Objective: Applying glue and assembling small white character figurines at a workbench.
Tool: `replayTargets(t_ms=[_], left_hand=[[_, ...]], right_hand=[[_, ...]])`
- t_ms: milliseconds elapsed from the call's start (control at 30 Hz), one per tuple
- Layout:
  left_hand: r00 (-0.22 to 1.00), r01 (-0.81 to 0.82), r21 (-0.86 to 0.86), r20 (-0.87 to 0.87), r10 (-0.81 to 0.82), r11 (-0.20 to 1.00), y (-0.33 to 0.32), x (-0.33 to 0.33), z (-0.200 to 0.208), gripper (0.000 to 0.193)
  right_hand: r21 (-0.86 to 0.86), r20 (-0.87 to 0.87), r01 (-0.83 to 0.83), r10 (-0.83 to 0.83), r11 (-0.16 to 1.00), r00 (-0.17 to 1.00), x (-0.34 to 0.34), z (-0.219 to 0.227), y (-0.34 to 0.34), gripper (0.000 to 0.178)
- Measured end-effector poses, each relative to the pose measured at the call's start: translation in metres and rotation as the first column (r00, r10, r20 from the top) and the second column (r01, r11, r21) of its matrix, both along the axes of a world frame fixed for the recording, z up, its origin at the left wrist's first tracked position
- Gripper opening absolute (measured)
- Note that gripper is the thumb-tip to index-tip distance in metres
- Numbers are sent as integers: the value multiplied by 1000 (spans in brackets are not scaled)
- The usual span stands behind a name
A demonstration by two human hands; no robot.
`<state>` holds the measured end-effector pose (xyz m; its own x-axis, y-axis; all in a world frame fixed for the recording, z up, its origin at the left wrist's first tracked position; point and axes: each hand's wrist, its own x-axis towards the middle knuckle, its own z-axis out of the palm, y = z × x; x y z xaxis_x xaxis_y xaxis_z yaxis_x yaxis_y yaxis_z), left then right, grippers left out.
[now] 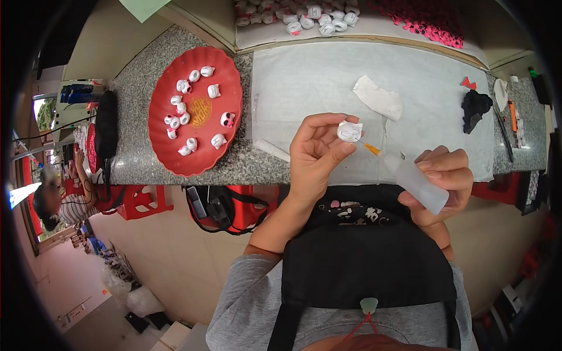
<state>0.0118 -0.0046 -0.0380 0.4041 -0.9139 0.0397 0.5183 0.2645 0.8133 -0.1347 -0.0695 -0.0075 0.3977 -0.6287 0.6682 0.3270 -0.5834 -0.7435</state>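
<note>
Pinched in the fingertips of the left hand [316, 151], above the desk [132, 134]: 1 white cat-head piece [349, 133], left of and beyond the right hand [458, 178]. Gripped in the right hand: 1 translucent bottle [422, 186], long axis slanting away and leftward, orange nozzle [372, 150] directed at the piece's lower right edge; tip contact impossible to tell.
</note>
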Motion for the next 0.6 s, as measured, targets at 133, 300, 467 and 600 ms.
replayTargets(t_ms=[133, 300, 467, 600], left_hand=[[1000, -6, -8, 12, 6, 1000, 1, 0, -2, 34], [1000, -3, 7, 22, 3, 1000, 0, -1, -4, 34], [999, -1, 30, 41, 0, 1000, 0, -2, -5, 34], [998, 6, 32, 60, -8, 999, 1, -2, -6, 34]], right_hand=[[1, 15, -15, 15, 1000, 1000, 2, 0, 1, 46], [4, 21, -15, 15, 1000, 1000, 3, -2, 1, 45], [1, 13, -9, 9, 1000, 1000, 2, 0, 0, 46], [4, 4, -11, 11, 1000, 1000, 1, 0, -1, 46]])
